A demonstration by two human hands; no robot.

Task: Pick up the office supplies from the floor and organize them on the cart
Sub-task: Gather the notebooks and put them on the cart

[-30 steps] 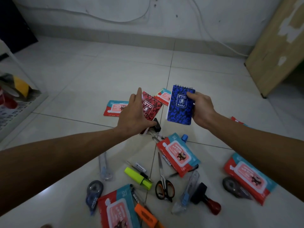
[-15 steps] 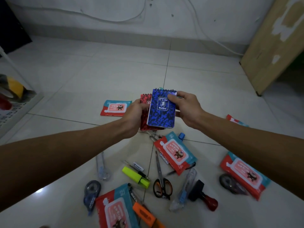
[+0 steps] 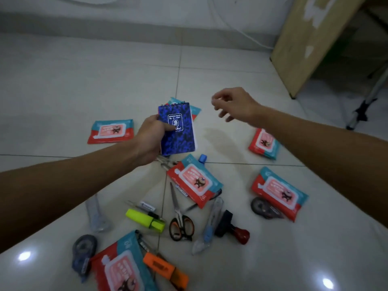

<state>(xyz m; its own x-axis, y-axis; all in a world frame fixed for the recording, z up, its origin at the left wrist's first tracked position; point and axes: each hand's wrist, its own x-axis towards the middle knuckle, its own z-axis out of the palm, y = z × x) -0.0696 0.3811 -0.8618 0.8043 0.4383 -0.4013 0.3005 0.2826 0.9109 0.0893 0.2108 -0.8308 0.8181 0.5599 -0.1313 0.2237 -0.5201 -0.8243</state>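
I see the blue notepad (image 3: pixel 177 129) held up above the floor (image 3: pixel 63 91) in my left hand (image 3: pixel 150 139). Its cover is a mottled deep blue with a white printed label near the top, and a dark wire spiral runs along the upper short edge. A sliver of red shows along its left side, so a second pad may sit behind it, though I cannot tell for sure. The notepad stands nearly upright in the view, long axis running from the spiral end, farthest from me, down toward my wrist, tilted slightly to the right at the bottom. My left thumb lies across the front cover just below the label; the other fingers are hidden behind the pad, so the hand is clamped on it along its left edge, with most of the cover sticking out to the right of the hand.

My right hand (image 3: pixel 235 105) hangs in the air to the right of the notepad, well apart from it, fingers loosely curled and holding nothing.

Below on the floor lie several red and teal packs, one of them (image 3: pixel 195 181) just under the notepad, plus scissors (image 3: pixel 179 219), a yellow highlighter (image 3: pixel 144 220), an orange highlighter (image 3: pixel 165 269) and a red-handled stamp (image 3: pixel 232 228)
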